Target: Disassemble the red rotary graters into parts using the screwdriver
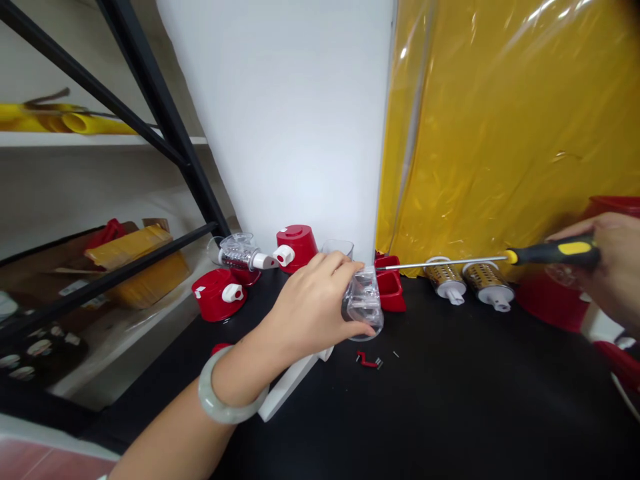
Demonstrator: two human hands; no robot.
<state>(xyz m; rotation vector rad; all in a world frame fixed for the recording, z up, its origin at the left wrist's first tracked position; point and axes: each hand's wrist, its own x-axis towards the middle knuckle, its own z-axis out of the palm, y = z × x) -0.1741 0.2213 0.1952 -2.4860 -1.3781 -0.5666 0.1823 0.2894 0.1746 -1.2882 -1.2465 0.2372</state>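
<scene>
A clear plastic housing (pixel 364 303) is gripped from the left by my left hand (pixel 317 297), its thumb on the lower edge and its fingers over the top. My right hand (pixel 613 260) is wrapped around the black and yellow handle of a long screwdriver (pixel 550 253). The thin shaft runs level to the left, and its tip meets the upper right side of the housing. Just behind the housing is a red plastic part (pixel 391 287). Below it on the black table (pixel 450 400) lie a small red bracket (pixel 367 360) and several little screws.
Two metal grater drums (pixel 445 280) with white ends stand against the yellow plastic sheet (pixel 510 120). Red bases (pixel 219 295) and a clear part with a drum (pixel 243 253) stand at the left. A white handle (pixel 290 387) lies under my left forearm. Black-framed shelves (pixel 190 167) rise on the left.
</scene>
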